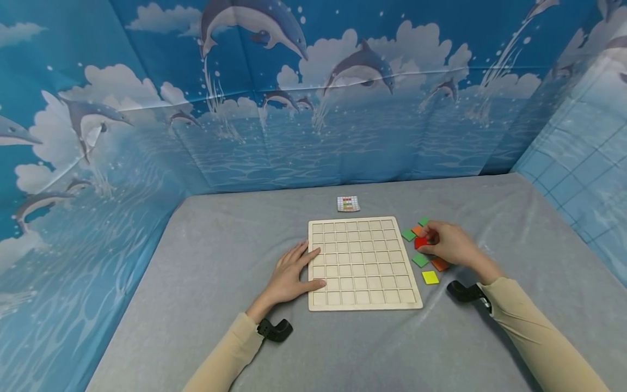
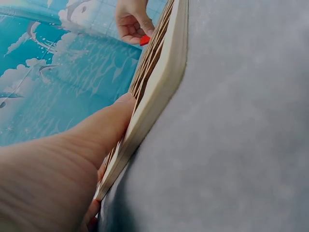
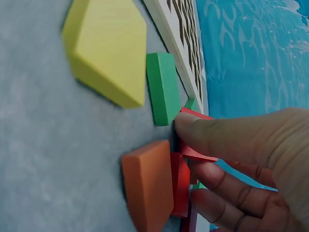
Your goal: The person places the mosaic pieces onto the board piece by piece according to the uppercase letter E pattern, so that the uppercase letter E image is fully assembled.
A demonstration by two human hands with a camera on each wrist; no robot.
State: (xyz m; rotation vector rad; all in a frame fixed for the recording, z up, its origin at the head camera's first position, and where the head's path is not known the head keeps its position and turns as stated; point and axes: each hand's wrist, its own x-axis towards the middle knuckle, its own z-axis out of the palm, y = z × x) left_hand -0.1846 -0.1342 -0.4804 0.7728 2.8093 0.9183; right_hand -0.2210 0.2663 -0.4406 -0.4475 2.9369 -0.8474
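Note:
My left hand (image 1: 289,275) rests at the left edge of a pale wooden grid board (image 1: 362,267), its fingers spread and its thumb over the edge. In the left wrist view the thumb (image 2: 104,121) lies against the board's rim. Beyond the board's right side, my right hand (image 1: 453,245) pinches a red square tile (image 1: 420,243) between thumb and fingers. The right wrist view shows this red tile (image 3: 198,153) tilted, with another red tile (image 3: 180,186) and an orange tile (image 3: 149,183) just beneath the hand.
Around the right hand lie green tiles (image 1: 419,260), an orange tile (image 1: 440,264) and a yellow tile (image 1: 430,277). A small card with a coloured grid (image 1: 348,203) lies behind the board. Grey cloth (image 1: 220,245) covers the table, and a dolphin-print curtain (image 1: 303,136) hangs behind it.

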